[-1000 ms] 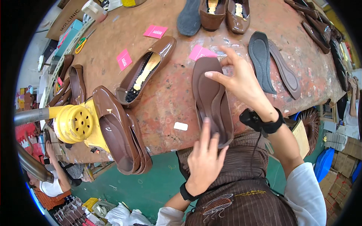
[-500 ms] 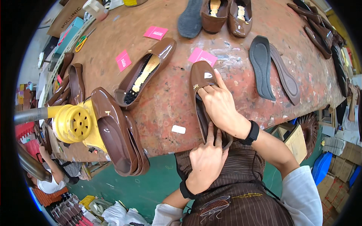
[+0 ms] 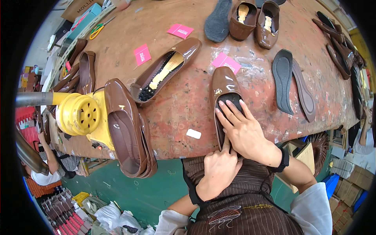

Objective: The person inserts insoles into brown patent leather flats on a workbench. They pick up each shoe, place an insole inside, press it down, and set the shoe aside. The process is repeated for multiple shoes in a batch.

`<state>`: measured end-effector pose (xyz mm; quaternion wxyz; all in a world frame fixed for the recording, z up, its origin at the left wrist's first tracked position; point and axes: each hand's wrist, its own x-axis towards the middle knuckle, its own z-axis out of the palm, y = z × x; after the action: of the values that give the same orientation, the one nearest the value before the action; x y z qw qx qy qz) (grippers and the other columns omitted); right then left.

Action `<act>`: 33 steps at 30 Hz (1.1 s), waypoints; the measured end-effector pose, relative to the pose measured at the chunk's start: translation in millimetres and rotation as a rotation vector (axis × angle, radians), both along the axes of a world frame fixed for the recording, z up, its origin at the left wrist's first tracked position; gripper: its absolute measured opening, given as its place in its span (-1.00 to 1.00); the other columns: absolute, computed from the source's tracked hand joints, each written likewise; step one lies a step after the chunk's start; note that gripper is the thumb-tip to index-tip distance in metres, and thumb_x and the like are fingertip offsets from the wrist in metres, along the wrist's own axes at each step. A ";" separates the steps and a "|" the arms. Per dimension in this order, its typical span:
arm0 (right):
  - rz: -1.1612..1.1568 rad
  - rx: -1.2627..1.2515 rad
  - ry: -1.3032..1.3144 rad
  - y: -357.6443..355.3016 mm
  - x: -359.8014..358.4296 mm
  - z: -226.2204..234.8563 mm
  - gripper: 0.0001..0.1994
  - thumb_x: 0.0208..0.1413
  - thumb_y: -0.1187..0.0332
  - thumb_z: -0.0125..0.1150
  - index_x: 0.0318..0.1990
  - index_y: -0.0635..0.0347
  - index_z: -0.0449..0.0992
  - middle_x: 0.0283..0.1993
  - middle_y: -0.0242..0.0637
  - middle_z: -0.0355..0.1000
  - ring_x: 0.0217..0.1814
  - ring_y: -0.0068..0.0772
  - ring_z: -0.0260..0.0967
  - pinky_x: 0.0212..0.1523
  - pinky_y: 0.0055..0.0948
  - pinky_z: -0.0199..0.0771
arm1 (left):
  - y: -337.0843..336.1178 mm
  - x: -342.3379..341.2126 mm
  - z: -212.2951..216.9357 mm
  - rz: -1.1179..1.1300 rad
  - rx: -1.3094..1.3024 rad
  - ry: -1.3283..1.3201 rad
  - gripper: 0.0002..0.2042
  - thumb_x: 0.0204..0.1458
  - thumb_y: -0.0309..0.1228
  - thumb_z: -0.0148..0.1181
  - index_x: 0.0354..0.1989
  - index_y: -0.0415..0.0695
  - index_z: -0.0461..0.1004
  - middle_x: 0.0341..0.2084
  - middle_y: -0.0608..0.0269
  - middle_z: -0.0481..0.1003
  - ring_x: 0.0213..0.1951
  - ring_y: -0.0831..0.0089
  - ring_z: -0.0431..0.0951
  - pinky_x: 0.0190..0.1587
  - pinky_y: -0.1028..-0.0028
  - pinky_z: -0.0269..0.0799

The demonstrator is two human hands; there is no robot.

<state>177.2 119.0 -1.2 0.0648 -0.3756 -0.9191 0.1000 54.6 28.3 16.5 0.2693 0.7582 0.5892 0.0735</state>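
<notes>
Glossy brown on the centre shoe point(image 3: 224, 81), gold on its trim point(image 3: 218, 92), near-black inside its opening; glossy brown again on the slanted shoe point(image 3: 188, 50), with a gold strip point(image 3: 166, 72) and black bobbles point(image 3: 146, 94) within; dark grey on the wide insole point(image 3: 282, 78), dull brown on the slim insole point(image 3: 304, 96); bright pink with pale print on the cards point(image 3: 180, 30); white on the label point(image 3: 194, 134); mottled reddish brown, flecked pale, on the table point(image 3: 172, 125); yellow on the stand point(image 3: 80, 113), grey on its pipe point(image 3: 33, 99); dark brown with fine pale pinstripes and yellow lettering on the apron point(image 3: 250, 223); black on the wristbands point(image 3: 285, 159); pale grey on the sleeves point(image 3: 313, 207); green on the floor point(image 3: 164, 176).
</notes>
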 end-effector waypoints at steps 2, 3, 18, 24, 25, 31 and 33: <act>-0.016 0.027 -0.037 -0.8 -5.7 -2.3 -0.40 0.06 0.33 0.01 0.28 0.43 0.30 0.35 0.07 0.24 0.44 -0.04 0.14 0.53 -0.04 -0.25 | -0.5 1.1 -2.9 -0.023 -0.039 0.020 -0.63 -0.13 -0.19 0.40 -0.22 -0.21 0.63 0.00 -0.10 0.51 -0.53 0.17 0.64 -0.47 0.29 0.56; -0.069 0.068 -0.073 4.3 -12.0 -2.9 -0.43 0.08 0.32 -0.02 0.26 0.44 0.32 0.32 0.04 0.28 0.43 -0.05 0.15 0.53 -0.06 -0.26 | 1.9 2.4 0.3 -0.022 -0.008 -0.002 -0.64 -0.13 -0.19 0.40 -0.25 -0.21 0.63 -0.02 -0.09 0.52 -0.53 0.16 0.64 -0.46 0.28 0.56; -0.146 -0.075 -0.218 30.8 -27.5 15.2 -0.46 0.07 0.41 0.00 0.22 0.54 0.27 0.22 0.18 0.28 0.34 0.05 0.22 0.52 0.10 -0.29 | 3.8 -2.6 -0.7 0.053 0.060 -0.065 -0.64 -0.12 -0.18 0.38 -0.26 -0.23 0.63 -0.09 -0.04 0.54 -0.50 0.11 0.64 -0.44 0.21 0.56; -0.174 -0.086 -0.350 44.5 -43.4 0.4 -0.61 0.06 0.41 0.01 0.03 0.47 0.43 0.00 0.10 0.43 0.17 0.09 0.36 0.50 0.22 -0.32 | 5.8 -1.7 -3.5 0.044 0.082 -0.049 -0.56 -0.11 -0.18 0.37 -0.11 -0.23 0.59 -0.09 -0.08 0.55 -0.48 0.10 0.65 -0.41 0.22 0.58; -0.138 0.141 -0.241 34.8 -40.7 -10.8 -0.64 0.06 0.42 0.00 -0.02 0.48 0.46 -0.02 0.10 0.44 0.14 0.07 0.38 0.51 0.21 -0.34 | 4.2 -5.2 -3.1 0.016 0.044 -0.054 -0.53 -0.13 -0.17 0.37 -0.08 -0.24 0.59 -0.08 -0.08 0.54 -0.48 0.10 0.65 -0.41 0.24 0.58; -0.131 0.030 -0.441 48.8 -50.3 -10.0 -0.65 0.14 0.35 -0.05 -0.04 0.40 0.51 -0.21 -0.04 0.53 -0.01 -0.03 0.48 0.47 0.37 -0.41 | 0.5 -0.7 -2.2 0.014 0.093 0.017 -0.46 -0.16 -0.14 0.37 0.00 -0.21 0.58 0.07 -0.10 0.50 -0.50 0.16 0.65 -0.43 0.31 0.58; -0.112 0.170 -0.399 49.4 -40.8 -29.7 -0.73 0.10 0.41 -0.03 -0.22 0.41 0.56 -0.40 -0.12 0.52 -0.21 -0.09 0.53 0.41 0.48 -0.33 | 3.1 1.4 0.6 0.007 0.109 0.029 -0.49 -0.14 -0.13 0.38 -0.01 -0.14 0.59 0.09 -0.07 0.49 -0.51 0.21 0.64 -0.42 0.35 0.57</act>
<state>136.4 168.4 -30.9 -0.0813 -0.4314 -0.8966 -0.0579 55.9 31.4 17.0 0.2189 0.7706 0.5909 0.0955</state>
